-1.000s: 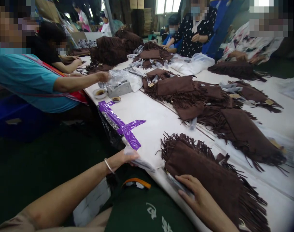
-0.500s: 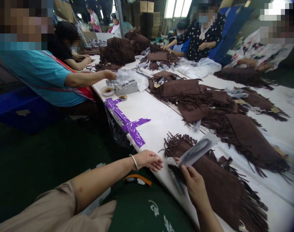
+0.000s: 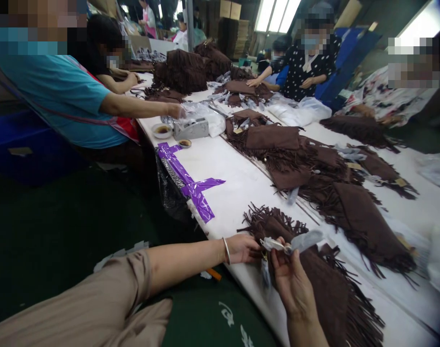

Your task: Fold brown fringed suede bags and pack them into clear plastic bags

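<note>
Brown fringed fabric (image 3: 324, 284) lies along the table's near edge, fringe at both ends. My right hand (image 3: 294, 279) pinches a crumpled strip of translucent plastic wrap (image 3: 306, 240) above it. A whitish twisted end (image 3: 272, 244) of wrapping sticks out leftward from the fingers. My left hand (image 3: 243, 248), with a bracelet at the wrist, reaches to the fabric's left edge. Its fingers are bent close together; what they grip, if anything, is hidden. A small wrapped piece (image 3: 265, 272) hangs below, between the two hands.
More brown fringed pieces (image 3: 273, 138) lie along the table (image 3: 241, 168). Purple tape (image 3: 191, 185) runs on the left edge. Beyond it are a small dish (image 3: 162, 130), a grey box (image 3: 191, 129) and clear plastic. Co-workers sit and stand around; one blue sleeve (image 3: 71, 91) reaches in at left.
My left hand has moved right, up to the fabric's edge. The plastic in my right hand, a flat raised strip before, is now lower and crumpled. The blue-sleeved co-worker's hand has shifted right.
</note>
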Tool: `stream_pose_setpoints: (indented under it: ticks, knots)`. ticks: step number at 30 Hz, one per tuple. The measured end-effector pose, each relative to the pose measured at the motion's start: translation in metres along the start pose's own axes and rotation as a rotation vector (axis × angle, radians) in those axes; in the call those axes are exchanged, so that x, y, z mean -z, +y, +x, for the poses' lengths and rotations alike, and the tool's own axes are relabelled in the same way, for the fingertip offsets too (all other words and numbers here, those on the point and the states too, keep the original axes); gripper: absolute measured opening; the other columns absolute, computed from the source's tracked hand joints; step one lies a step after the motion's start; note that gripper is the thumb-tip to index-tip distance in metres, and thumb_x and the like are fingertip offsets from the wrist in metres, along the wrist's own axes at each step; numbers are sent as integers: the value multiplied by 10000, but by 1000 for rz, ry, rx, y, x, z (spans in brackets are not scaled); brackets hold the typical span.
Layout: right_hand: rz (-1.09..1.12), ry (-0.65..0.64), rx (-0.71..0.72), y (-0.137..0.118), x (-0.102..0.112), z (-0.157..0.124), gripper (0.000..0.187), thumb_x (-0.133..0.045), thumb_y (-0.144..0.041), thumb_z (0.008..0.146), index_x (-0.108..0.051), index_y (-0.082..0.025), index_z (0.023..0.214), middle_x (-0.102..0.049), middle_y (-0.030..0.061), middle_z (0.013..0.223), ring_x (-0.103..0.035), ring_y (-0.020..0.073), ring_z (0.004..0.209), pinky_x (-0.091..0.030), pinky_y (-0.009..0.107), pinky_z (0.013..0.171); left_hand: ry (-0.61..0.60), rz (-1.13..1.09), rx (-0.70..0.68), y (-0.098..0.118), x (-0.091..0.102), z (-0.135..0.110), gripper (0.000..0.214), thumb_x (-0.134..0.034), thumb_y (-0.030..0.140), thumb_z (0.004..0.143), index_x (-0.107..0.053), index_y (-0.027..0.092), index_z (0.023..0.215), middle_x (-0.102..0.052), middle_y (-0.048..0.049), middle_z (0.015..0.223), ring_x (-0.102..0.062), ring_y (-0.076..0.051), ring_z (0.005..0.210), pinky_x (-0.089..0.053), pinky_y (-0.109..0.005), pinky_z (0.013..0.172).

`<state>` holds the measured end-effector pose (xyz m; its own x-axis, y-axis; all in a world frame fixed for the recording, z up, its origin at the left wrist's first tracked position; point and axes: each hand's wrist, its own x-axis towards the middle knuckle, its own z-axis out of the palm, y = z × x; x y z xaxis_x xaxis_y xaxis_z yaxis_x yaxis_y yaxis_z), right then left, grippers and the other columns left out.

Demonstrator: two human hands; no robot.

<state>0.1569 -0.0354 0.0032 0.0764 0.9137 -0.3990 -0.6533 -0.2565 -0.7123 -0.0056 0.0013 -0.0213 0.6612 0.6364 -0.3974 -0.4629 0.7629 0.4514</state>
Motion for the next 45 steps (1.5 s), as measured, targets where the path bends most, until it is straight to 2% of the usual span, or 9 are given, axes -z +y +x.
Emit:
stream_pose_setpoints:
  ticks: [4,12,19,26,31,34,36,41,45]
  knots:
    - [101,64,29,-8,-5,-3,166,-631,-340,818,-665,-197,895,-635,14,1140,-534,137,1136,-474,279,957,56,-64,-196,8,-12,14,330,-669,74,569,-590,161,877,-630,-3,780,-592,-106,691,-453,-250,716]
    - [218,99,-11,-21,-5,2,115,-662,-280,795,-657,-200,877,-656,-3,1075,-564,112,1086,-499,246,920,-15,-53,-394,26,-17,5,557,-681,17,528,-612,198,1050,-608,-54,1121,-568,-150,959,-417,-246,812]
    - [99,26,55,-23,-7,0,127,-594,-333,849,-659,-233,896,-650,-30,1088,-566,90,1069,-472,238,943,88,-32,-459,18,-21,21,505,-674,43,526,-620,153,1016,-659,-63,981,-600,-173,864,-434,-252,732]
    - [-440,-186,236,-9,5,-15,320,-615,-350,818,-604,-230,1114,-543,65,1281,-515,226,1160,-394,428,1015,176,-206,-461,31,-3,20,333,-664,90,647,-627,145,973,-673,-53,896,-618,-134,772,-467,-234,733]
    - [-1068,-522,518,-2,10,-13,168,-620,-297,807,-680,-245,954,-525,74,1291,-405,277,1258,-311,483,1057,253,-146,-463,42,19,-9,399,-636,61,715,-587,146,1103,-662,-74,1026,-634,-145,875,-486,-238,804]
    - [-1246,-690,606,13,12,-13,213,-534,-255,855,-668,-268,1020,-452,62,1373,-297,263,1332,-254,503,1086,280,-136,-466,41,25,-24,405,-608,46,752,-563,132,1146,-648,-93,1087,-627,-165,962,-473,-264,890]
    - [-1228,-684,560,23,13,-17,287,-430,-229,899,-631,-273,1099,-401,53,1415,-304,236,1332,-255,494,1091,261,-139,-465,37,26,-32,422,-598,52,770,-542,135,1180,-629,-103,1141,-610,-181,1026,-452,-292,948]
    - [-1248,-399,551,32,9,-30,419,-409,-269,911,-421,-266,1330,-302,53,1469,-289,207,1339,-261,438,1104,317,-132,-411,24,18,-51,427,-618,110,783,-530,156,1199,-581,-111,1231,-597,-183,1070,-420,-314,1004]
    - [-1459,-493,602,36,7,-35,541,-363,-223,909,-225,-242,1431,-193,59,1511,-212,210,1369,-239,450,1111,492,-65,-328,8,9,-77,394,-678,219,771,-556,154,1140,-603,-120,1200,-601,-184,1069,-457,-288,948]
